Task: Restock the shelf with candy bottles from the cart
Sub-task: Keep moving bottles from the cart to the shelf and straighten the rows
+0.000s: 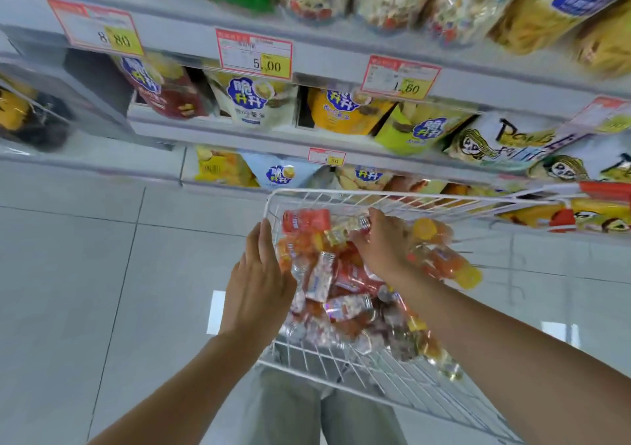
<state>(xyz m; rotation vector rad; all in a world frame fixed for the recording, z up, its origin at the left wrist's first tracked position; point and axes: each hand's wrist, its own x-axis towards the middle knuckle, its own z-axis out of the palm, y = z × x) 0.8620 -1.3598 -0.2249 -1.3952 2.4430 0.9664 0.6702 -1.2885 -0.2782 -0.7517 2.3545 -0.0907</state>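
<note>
Head view, looking down. Frame is motion-blurred, worst at the edges.

- White wire cart (409, 198) sits low centre-right, just in front of the shelf (177, 31). A red handle piece shows at its far right corner.
- Candy bottles (341, 284) lie in a loose heap inside the cart, on their sides and at mixed angles. They are mostly red and orange, with printed labels. One orange bottle with a yellow cap (450, 267) lies at the right of the heap. A red-topped one (305, 221) lies near the far left corner.
- Left hand (259, 280): fingers straight and together, holding nothing. It lies along the cart's left wall with the fingertips up at the rim. It appears to touch the wire, but blur makes contact uncertain.
- Right hand (386, 243): inside the cart, palm down on top of the heap, fingers bent down among the bottles. I cannot tell whether they close on one.
- The two hands are apart, with the heap between them.
- The shelf has several tiers of snack bags (252, 99), blue, yellow and green packs. Price tags (254, 53) with yellow panels are clipped on the front rails.
- Pale tiled floor (68, 274) at left. Light trousers (290, 407) show under the cart.
</note>
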